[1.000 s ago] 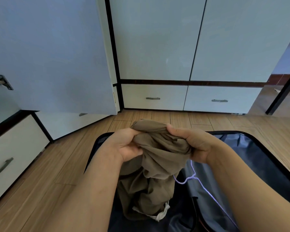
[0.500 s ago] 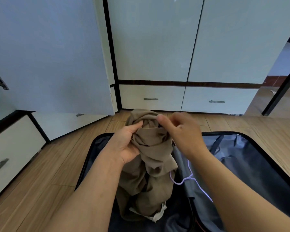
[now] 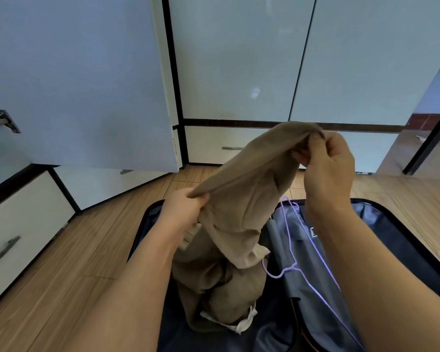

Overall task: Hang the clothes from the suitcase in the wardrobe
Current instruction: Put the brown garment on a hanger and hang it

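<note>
A khaki garment [image 3: 241, 199] hangs crumpled over the open black suitcase [image 3: 401, 224] on the floor. My left hand [image 3: 183, 212] grips its lower left edge. My right hand [image 3: 325, 161] pinches the upper edge, raised higher and to the right, so the cloth stretches between the two hands. A thin purple wire hanger [image 3: 290, 250] lies in the suitcase on the dark lining, just right of the garment. The wardrobe [image 3: 239, 59] stands ahead with one door [image 3: 74, 72] swung open at the left.
Drawers with metal handles [image 3: 0, 252] run along the wardrobe base. Wooden floor [image 3: 87, 262] surrounds the suitcase. A dark door frame [image 3: 429, 138] stands at the right with a tiled area beyond.
My right hand has lifted up and to the right, pulling the garment's edge out. The bunched cloth now spreads between the hands, and more of the hanger shows.
</note>
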`<state>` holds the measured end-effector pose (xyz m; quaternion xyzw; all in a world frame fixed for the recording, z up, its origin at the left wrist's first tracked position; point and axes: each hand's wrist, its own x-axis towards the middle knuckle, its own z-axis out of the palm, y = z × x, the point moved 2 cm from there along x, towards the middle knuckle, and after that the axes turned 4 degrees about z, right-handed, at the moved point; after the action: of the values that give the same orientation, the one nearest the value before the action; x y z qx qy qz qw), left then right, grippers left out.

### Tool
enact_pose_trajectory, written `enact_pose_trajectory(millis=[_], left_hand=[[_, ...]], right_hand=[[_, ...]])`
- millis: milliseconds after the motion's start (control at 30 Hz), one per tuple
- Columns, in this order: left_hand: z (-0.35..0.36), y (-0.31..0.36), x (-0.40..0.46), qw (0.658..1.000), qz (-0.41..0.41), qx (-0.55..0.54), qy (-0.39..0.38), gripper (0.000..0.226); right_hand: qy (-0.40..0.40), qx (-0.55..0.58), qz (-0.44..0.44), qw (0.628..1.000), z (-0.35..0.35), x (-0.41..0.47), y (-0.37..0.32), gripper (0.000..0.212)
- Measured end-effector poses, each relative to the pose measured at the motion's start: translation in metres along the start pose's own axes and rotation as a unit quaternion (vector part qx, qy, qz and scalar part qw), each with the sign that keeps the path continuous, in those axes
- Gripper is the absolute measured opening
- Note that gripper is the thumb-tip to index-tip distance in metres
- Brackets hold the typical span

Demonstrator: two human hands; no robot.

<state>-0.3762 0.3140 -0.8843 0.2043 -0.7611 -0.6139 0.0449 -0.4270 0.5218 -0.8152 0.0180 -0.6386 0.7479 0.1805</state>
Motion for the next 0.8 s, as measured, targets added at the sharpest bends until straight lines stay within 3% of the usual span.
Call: enact_pose_trajectory(millis=[33, 67, 133, 200, 233, 267, 333, 400, 433, 467, 533, 600, 633, 700, 733, 800], left_hand=[[-0.004, -0.002, 0.004, 0.999, 0.000, -0.019, 0.036, 0.011], [-0.009, -0.003, 0.007, 0.996, -0.009, -0.062, 0.067, 0.014], [-0.017, 0.001, 0.008, 0.979, -0.015, -0.174, 0.105, 0.013], [-0.023, 0.016, 0.007, 0.954, 0.013, -0.280, 0.108, 0.015], [-0.025, 0.027, 0.004, 0.936, 0.034, -0.335, 0.100, 0.017], [-0.026, 0.040, 0.000, 0.918, 0.057, -0.383, 0.086, 0.018], [-0.027, 0.069, -0.010, 0.890, 0.099, -0.442, 0.048, 0.018], [-0.026, 0.093, -0.022, 0.872, 0.132, -0.471, 0.005, 0.015], [-0.024, 0.102, -0.028, 0.866, 0.146, -0.478, -0.012, 0.013], [-0.023, 0.110, -0.034, 0.858, 0.157, -0.488, -0.030, 0.012], [-0.023, 0.120, -0.043, 0.846, 0.177, -0.500, -0.052, 0.014], [-0.028, 0.119, -0.041, 0.845, 0.183, -0.500, -0.049, 0.016], [-0.031, 0.116, -0.038, 0.858, 0.179, -0.480, -0.030, 0.015], [-0.039, 0.097, -0.027, 0.924, 0.165, -0.343, 0.028, 0.018], [-0.040, 0.085, -0.024, 0.957, 0.154, -0.243, 0.034, 0.037], [-0.034, 0.057, -0.019, 0.994, 0.096, -0.051, -0.031, 0.106]], right_hand=[[-0.004, -0.049, -0.011, 0.999, -0.003, -0.001, 0.008, 0.015], [-0.021, -0.114, -0.008, 0.993, -0.006, -0.002, 0.022, 0.038], [-0.108, -0.291, 0.034, 0.950, -0.012, -0.005, 0.051, 0.067], [-0.298, -0.467, 0.107, 0.826, -0.009, -0.026, 0.073, 0.062], [-0.379, -0.518, 0.136, 0.754, -0.008, -0.042, 0.086, 0.065], [-0.429, -0.543, 0.152, 0.706, -0.005, -0.057, 0.098, 0.074], [-0.453, -0.564, 0.163, 0.671, 0.002, -0.087, 0.122, 0.099], [-0.423, -0.561, 0.207, 0.680, 0.010, -0.109, 0.143, 0.119], [-0.390, -0.561, 0.235, 0.692, 0.012, -0.115, 0.155, 0.115], [-0.356, -0.555, 0.244, 0.711, 0.014, -0.118, 0.164, 0.098], [-0.318, -0.522, 0.234, 0.756, 0.020, -0.117, 0.173, 0.043], [-0.270, -0.440, 0.255, 0.818, 0.024, -0.105, 0.170, 0.021], [-0.245, -0.379, 0.283, 0.846, 0.026, -0.094, 0.163, 0.018], [-0.205, -0.282, 0.304, 0.886, 0.028, -0.072, 0.138, 0.012], [-0.189, -0.229, 0.316, 0.901, 0.030, -0.062, 0.119, 0.011], [-0.172, -0.109, 0.332, 0.921, 0.033, -0.049, 0.086, 0.011]])
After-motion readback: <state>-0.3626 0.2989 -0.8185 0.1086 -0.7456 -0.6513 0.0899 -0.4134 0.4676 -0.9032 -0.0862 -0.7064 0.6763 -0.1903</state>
